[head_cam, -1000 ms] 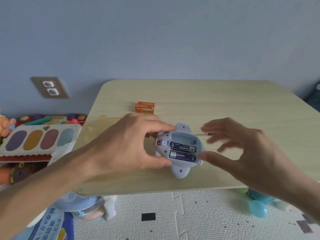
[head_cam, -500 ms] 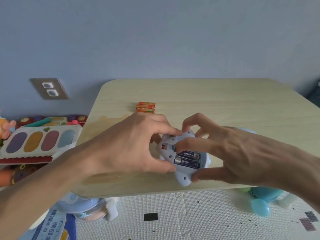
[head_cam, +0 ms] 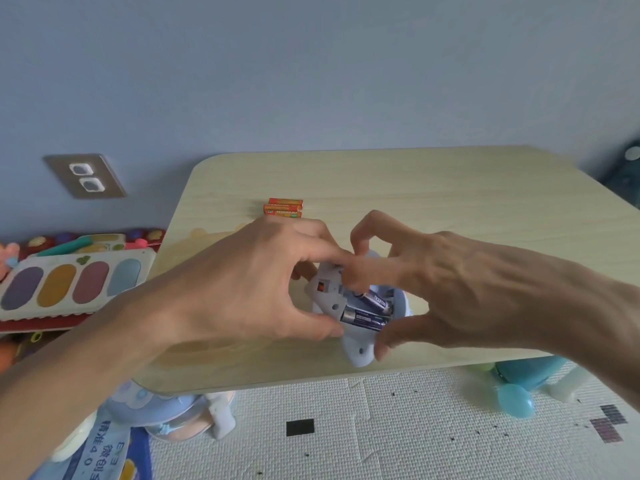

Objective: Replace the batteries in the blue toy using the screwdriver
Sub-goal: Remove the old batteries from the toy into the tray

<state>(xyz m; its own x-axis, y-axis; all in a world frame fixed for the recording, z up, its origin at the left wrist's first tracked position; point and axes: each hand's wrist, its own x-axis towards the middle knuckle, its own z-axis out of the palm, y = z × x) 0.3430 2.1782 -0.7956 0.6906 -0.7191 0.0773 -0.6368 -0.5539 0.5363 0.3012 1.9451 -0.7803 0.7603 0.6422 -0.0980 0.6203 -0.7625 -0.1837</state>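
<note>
Left grip (head_cam: 263,282) curls round the blue toy (head_cam: 360,351), pinning it on the counter (head_cam: 450,202) with its battery bay open and facing up. Right grip (head_cam: 433,289) hooks an index fingertip (head_cam: 349,280) on the end of the upper battery (head_cam: 377,299), which sits tilted. Its thumb braces on the toy's near edge. Rolling the battery out gently should beat prying hard. The lower battery (head_cam: 363,318) lies flat just nearer. Orange batteries (head_cam: 284,207) lie beyond the left grip.
</note>
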